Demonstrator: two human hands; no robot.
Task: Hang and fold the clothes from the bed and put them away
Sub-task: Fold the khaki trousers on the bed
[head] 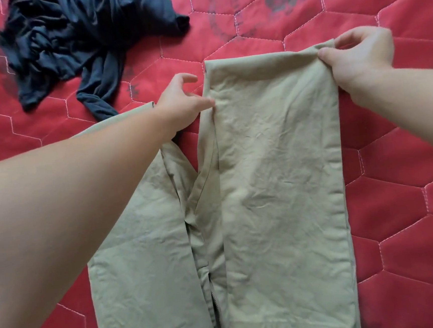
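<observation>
Far left — crumpled dark navy garment [69, 46] heaped on the red quilted bedspread with white hexagon stitching [406, 160], one twisted end trailing toward the near side and almost touching the other clothing. Bare red quilt open to the far side and along the whole right. Centre to right — wrinkled khaki cotton trousers [277, 184] spread flat on the quilt, running off the near edge of view; right leg folded back on itself, its hem lying near, its fold at the far end; zip visible along the middle seam. Left hand [182, 101] reaching in from the near left, palm down, fingers loosely spread, thumb pressing the left edge of the folded leg. Right hand [360, 52] at the far right corner, pinching the fold between thumb and curled fingers.
</observation>
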